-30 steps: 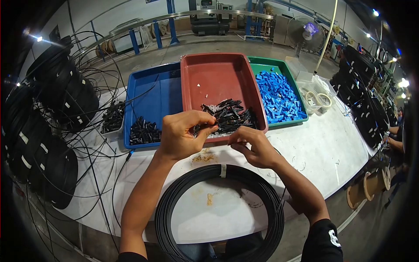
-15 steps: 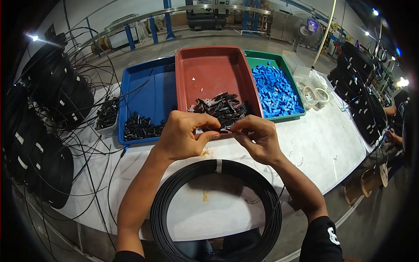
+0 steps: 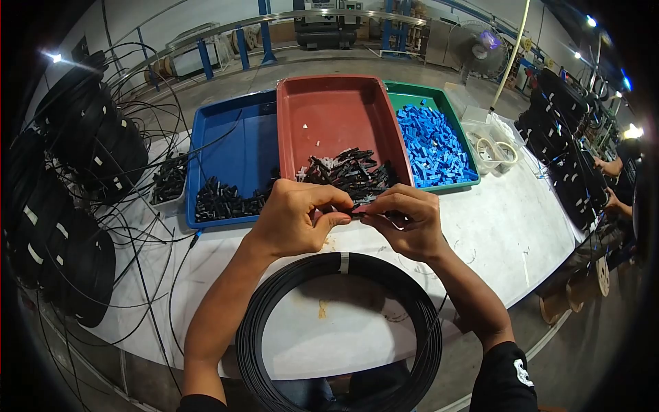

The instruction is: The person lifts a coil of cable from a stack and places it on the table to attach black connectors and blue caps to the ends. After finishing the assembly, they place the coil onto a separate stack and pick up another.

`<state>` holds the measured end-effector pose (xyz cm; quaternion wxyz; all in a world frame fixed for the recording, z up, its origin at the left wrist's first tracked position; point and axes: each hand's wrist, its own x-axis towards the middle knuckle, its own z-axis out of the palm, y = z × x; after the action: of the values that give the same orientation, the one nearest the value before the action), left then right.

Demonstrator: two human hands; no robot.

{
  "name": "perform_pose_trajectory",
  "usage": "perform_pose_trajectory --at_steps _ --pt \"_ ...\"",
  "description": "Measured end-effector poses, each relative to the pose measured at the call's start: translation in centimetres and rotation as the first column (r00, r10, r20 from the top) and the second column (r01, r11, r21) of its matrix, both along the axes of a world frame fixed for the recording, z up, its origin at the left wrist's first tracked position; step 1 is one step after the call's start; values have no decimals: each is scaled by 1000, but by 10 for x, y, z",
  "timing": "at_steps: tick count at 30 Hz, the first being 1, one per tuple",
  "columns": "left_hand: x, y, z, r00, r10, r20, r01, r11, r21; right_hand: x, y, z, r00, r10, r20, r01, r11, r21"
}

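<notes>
My left hand [image 3: 298, 216] and my right hand [image 3: 406, 218] meet fingertip to fingertip just in front of the red tray [image 3: 329, 113]. Both pinch a small black connector piece [image 3: 357, 211] between thumb and fingers; much of it is hidden by the fingertips. Beyond them, a pile of black connector parts [image 3: 353, 172] lies at the near end of the red tray. Below my wrists is a coil of black cable [image 3: 254, 323], wrapped with a pale tie at its top. One strand rises from the coil's right side toward my right forearm.
A blue tray [image 3: 230, 147] with black parts stands left, a green tray [image 3: 469, 154] of blue connectors [image 3: 432, 141] right. Stacked cable coils [image 3: 82, 137] and loose strands crowd the left side. A clear box with tape rolls [image 3: 504, 154] sits right. Another person's hands [image 3: 611, 168] work far right.
My hands have shifted slightly, with the right fingers tilted a little more over the black piece. At far right, the other person's hands have moved up.
</notes>
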<state>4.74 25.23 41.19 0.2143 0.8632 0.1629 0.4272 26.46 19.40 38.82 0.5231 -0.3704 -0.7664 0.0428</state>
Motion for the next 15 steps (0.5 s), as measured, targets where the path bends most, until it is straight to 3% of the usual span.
perform_pose_trajectory --at_steps 15 --pt "4 -2 -2 1000 11 4 -11 999 41 0 -4 -3 991 -98 95 84 986 145"
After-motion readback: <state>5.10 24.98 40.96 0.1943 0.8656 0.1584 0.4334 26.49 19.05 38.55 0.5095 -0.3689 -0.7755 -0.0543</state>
